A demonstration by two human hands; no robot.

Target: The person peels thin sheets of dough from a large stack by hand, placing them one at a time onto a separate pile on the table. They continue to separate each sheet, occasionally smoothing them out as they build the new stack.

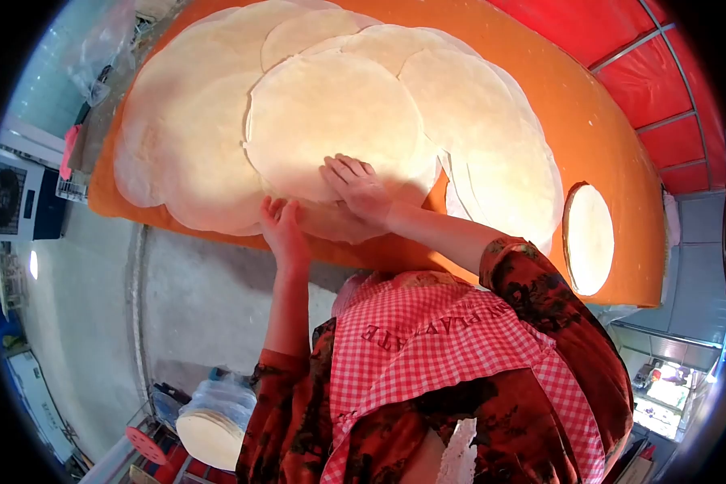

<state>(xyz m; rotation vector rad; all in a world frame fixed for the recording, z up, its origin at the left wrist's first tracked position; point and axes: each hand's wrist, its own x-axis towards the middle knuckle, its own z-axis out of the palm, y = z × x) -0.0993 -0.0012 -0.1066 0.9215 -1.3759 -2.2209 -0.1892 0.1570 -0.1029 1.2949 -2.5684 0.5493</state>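
Large thin round sheets, pale like flatbread, overlap across the orange table [621, 161]. My right hand [358, 188] lies flat, fingers spread, on the lower edge of the central round sheet [335, 121]. To its left, my left hand [284, 230] is at the near edge of the sheets, its fingers slightly curled and apart over the left sheets [194, 161]. Whether its fingertips pinch an edge is too small to tell. More sheets [484, 137] overlap on the right.
A smaller round stack [590, 239] sits at the table's right end. Below left, wrapped round sheets [210, 438] stand near a red stool [146, 444]. A white appliance [12, 198] is at far left. Red panels [637, 73] rise behind the table.
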